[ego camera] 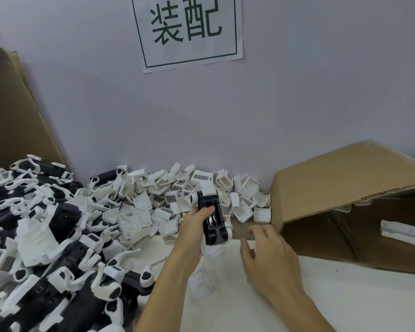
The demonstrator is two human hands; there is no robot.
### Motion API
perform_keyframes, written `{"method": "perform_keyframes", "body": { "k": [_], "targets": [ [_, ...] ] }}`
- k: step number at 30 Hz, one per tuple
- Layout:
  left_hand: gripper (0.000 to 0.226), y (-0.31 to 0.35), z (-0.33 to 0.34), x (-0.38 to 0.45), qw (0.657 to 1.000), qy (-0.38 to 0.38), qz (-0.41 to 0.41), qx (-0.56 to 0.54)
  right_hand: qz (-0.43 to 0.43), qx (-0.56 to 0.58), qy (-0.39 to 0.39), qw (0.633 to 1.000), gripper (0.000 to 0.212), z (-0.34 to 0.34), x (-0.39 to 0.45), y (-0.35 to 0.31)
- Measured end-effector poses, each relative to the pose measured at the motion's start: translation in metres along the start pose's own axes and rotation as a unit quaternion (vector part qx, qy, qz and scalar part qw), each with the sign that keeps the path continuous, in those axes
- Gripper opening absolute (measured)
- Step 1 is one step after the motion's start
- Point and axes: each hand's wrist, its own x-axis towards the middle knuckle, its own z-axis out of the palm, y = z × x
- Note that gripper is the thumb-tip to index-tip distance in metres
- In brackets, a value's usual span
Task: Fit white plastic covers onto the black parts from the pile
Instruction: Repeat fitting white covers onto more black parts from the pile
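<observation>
Black part (213,218) in left-hand (194,222) grip

A pile of parts (41,236) fills the table's (345,303) left side, a heap of covers (201,195) lies behind against the wall (273,104) under a sign (187,32), and a box (345,200) on its side sits right, one cover (399,232) inside.

Right hand (267,257) motion-blurred, sign (187,32) top cut off
</observation>
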Motion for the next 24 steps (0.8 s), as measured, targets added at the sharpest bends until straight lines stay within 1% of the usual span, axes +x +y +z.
{"method": "perform_keyframes", "body": {
  "k": [2,4,5,7,9,10,12,14,16,18,20,24],
  "targets": [
    [0.015,-0.002,0.001,0.002,1.0,0.01,0.002,0.003,0.041,-0.046,-0.01,0.998,0.042,0.001,-0.005,-0.009],
    [0.012,-0.004,0.0,0.005,1.0,0.018,0.005,0.002,0.081,-0.062,-0.059,0.993,0.049,0.006,-0.011,-0.015],
    [0.011,-0.005,-0.001,0.006,1.0,0.021,0.006,-0.002,0.085,-0.063,-0.079,0.991,0.05,0.009,-0.013,-0.016],
    [0.012,-0.006,-0.002,0.006,1.0,0.024,0.009,-0.009,0.071,-0.028,-0.081,0.994,0.045,0.014,-0.012,-0.014],
    [0.014,-0.007,-0.002,0.006,0.999,0.024,-0.001,-0.021,0.073,0.085,-0.052,0.992,0.048,0.015,-0.009,-0.009],
    [0.012,-0.007,-0.001,0.005,0.999,0.025,-0.013,-0.033,0.081,0.158,-0.038,0.983,0.053,0.014,-0.008,-0.006],
    [0.012,-0.006,0.0,0.003,0.999,0.022,-0.028,-0.034,0.097,0.287,-0.003,0.953,0.056,0.012,-0.005,-0.003],
    [0.017,-0.008,0.003,0.003,1.0,-0.002,-0.003,-0.001,0.106,0.356,0.029,0.928,0.053,0.011,-0.002,-0.001],
    [0.02,-0.01,0.008,0.0,0.998,-0.033,0.022,0.048,0.106,0.403,0.062,0.907,0.05,0.01,0.0,0.001],
    [0.019,-0.013,0.011,-0.003,0.992,-0.062,0.033,0.101,0.099,0.431,0.101,0.891,0.049,0.008,0.001,0.002],
    [0.02,-0.015,0.015,-0.007,0.988,-0.086,0.028,0.124,0.085,0.438,0.13,0.886,0.051,0.006,0.001,0.0],
    [0.029,-0.013,0.026,-0.016,0.981,-0.151,-0.001,0.125,0.067,0.438,0.142,0.885,0.06,0.003,-0.002,-0.007]
  ]
}}
